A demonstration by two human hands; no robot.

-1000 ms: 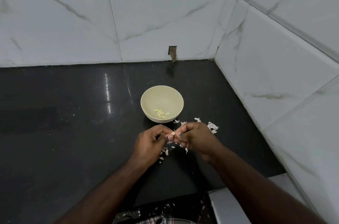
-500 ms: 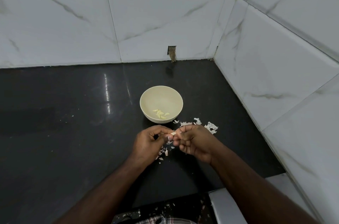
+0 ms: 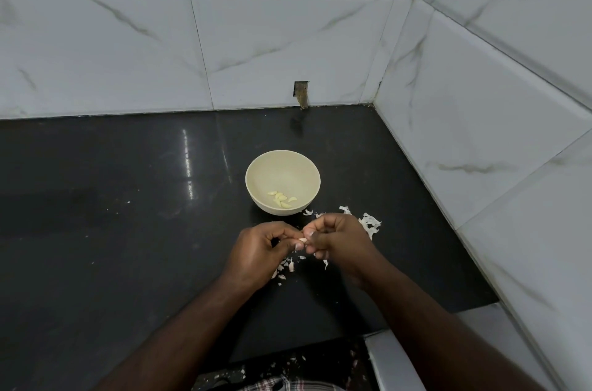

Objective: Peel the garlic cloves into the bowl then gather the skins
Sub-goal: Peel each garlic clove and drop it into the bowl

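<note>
Right now my left hand and my right hand meet above the dark desk, both with fingers curled, pinching one garlic clove between their fingertips. Its long axis seems to run left to right; which end is the tip, I cannot tell. Peeled cloves lie in the cream bowl just beyond. Skins are scattered on the desk around my hands.

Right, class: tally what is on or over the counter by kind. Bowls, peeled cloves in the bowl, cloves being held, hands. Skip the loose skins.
Bowl: 1
Peeled cloves in the bowl: 5, as far as can be told
Held clove: 1
Hands: 2, left hand and right hand
Total: 9
</note>
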